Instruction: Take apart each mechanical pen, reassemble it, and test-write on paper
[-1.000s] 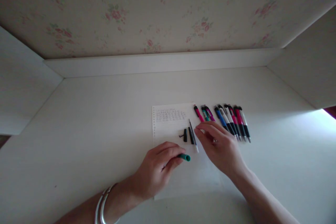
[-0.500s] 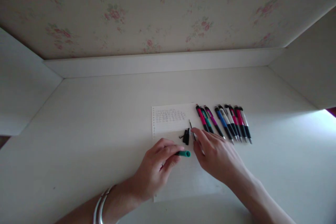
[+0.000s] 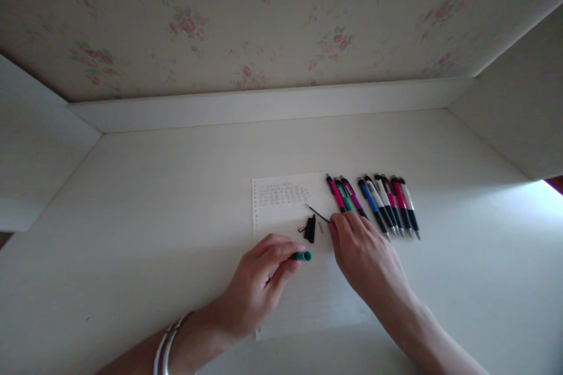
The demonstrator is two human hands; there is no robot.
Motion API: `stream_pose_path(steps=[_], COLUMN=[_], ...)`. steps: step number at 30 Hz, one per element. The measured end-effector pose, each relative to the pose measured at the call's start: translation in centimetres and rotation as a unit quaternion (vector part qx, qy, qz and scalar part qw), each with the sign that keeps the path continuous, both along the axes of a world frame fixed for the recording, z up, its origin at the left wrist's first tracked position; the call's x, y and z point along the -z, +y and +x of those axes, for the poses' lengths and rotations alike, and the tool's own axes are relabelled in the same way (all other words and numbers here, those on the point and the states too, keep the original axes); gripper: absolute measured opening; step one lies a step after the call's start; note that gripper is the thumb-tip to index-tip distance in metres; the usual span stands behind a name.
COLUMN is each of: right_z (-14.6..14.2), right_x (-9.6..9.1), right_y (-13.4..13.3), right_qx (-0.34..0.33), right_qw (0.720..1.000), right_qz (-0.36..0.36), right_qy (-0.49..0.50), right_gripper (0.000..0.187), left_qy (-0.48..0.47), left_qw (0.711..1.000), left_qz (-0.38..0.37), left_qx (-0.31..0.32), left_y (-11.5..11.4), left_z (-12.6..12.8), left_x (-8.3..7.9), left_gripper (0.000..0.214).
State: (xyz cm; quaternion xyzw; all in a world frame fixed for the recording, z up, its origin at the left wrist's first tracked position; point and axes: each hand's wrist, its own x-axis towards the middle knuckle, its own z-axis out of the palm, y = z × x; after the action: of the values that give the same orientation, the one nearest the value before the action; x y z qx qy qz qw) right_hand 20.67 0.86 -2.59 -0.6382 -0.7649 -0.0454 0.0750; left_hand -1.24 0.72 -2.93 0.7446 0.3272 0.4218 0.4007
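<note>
My left hand is closed around a green pen barrel, whose open end points right. Between the fingers of my right hand is a thin dark pen refill, its tip pointing up and to the left over the paper. Small black pen parts lie on the paper between the two hands. Just right of them rests a small spring. Under all of this is a sheet of lined paper with handwriting near its top.
A row of several click pens in pink, green, purple, blue and white lies beyond my right hand. They rest on a white desk. White side panels and a flowered wall enclose the desk.
My right hand has picked the refill up off the paper and drawn it slightly right, turning it to slant left. The spring now shows. My left hand keeps hold of the barrel.
</note>
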Motion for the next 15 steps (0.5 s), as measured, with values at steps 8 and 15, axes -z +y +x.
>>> stream_pose_path(steps=[8, 15], right_z=[-0.25, -0.45], right_x=[0.35, 0.27], right_y=[-0.54, -0.38], right_qx=[0.008, 0.017], right_qw=[0.998, 0.998], right_qz=[0.003, 0.031], right_qy=[-0.056, 0.059], right_gripper=[0.014, 0.016], left_qy=[-0.003, 0.002], left_qw=[1.0, 1.0], left_qz=[-0.013, -0.019], left_qx=[0.002, 0.002], left_y=[-0.02, -0.07], left_z=[0.0, 0.1], left_x=[0.23, 0.34], left_gripper=[0.028, 0.028])
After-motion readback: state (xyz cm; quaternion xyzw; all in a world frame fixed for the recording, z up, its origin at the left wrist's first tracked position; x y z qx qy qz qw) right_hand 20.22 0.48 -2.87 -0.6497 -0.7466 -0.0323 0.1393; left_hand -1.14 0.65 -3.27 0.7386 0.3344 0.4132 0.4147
